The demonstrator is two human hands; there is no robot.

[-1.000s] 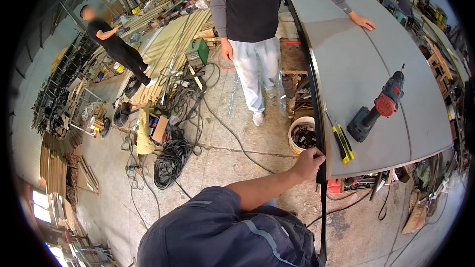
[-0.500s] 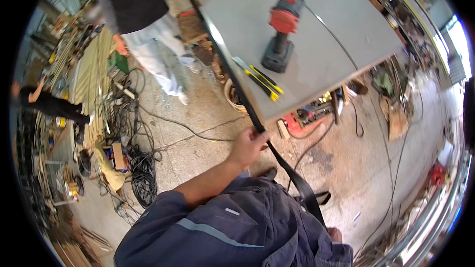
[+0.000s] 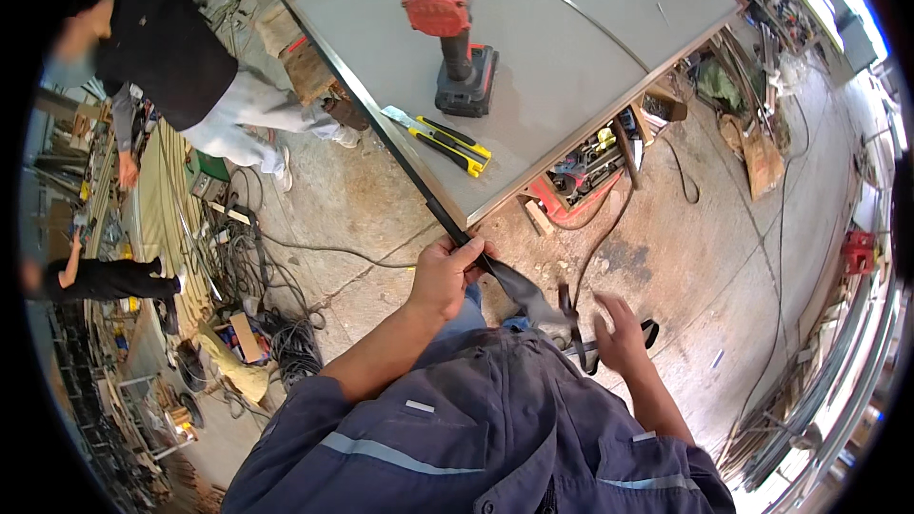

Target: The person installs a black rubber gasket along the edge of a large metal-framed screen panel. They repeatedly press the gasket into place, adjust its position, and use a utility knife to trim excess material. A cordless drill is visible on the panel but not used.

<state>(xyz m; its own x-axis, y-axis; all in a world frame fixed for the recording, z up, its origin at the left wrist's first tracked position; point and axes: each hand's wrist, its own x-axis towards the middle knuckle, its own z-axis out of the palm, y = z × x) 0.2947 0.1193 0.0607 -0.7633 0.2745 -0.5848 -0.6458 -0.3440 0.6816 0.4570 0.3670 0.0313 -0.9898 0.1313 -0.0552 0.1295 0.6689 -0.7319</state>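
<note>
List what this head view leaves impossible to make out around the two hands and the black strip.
- Right hand: motion-blurred, so its grip on the black rubber strip is unclear.
- Strip's lower end: blurred.
- Left hand: its fingertips curl under the grey panel's corner.
- Red-and-black cordless drill: its front end is cut by the top edge.

Matt grey metal panel, glossy plastic drill (red and black).

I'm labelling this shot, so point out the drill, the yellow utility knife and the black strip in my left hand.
drill (image 3: 455, 29): head view, its upright handle.
yellow utility knife (image 3: 446, 143): head view, mid-body.
black strip (image 3: 519, 284): head view, the part past the left hand (image 3: 443, 276).
</note>
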